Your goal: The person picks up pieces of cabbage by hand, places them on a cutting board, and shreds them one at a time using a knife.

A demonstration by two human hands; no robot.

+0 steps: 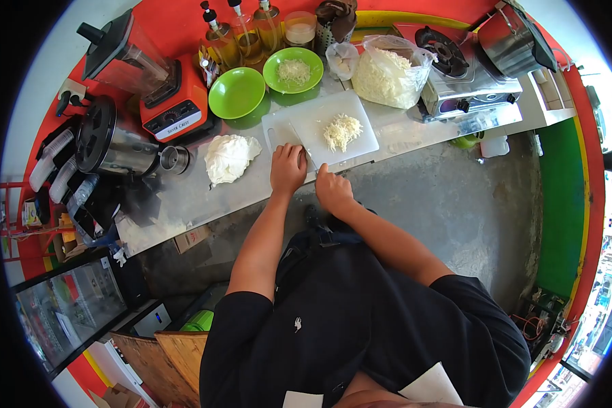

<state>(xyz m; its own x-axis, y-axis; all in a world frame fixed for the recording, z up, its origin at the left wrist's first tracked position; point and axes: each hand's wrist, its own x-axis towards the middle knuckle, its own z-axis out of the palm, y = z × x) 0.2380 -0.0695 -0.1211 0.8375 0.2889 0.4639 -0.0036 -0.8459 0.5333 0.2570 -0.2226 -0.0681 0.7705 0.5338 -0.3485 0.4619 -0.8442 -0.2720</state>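
A white cutting board (285, 124) lies on the metal counter with a pile of pale shreds (343, 132) on its right half. My right hand (335, 188), at the board's front edge, is closed on the handle of a knife (299, 138), whose blade reaches up and left across the board. Over the board's lower left part, my left hand (288, 168) has its fingers bent together beside the blade; whatever lies under them is hidden. Behind the board stand a green bowl with some shreds (294, 71) and another green bowl (236, 93).
A crumpled white cloth (228, 158) lies left of the board, with a metal cup (175, 160) and a red blender (177, 107) beyond. Behind right are a plastic bag of shreds (389, 73) and a gas stove (469, 88). Oil bottles (246, 41) stand at the back.
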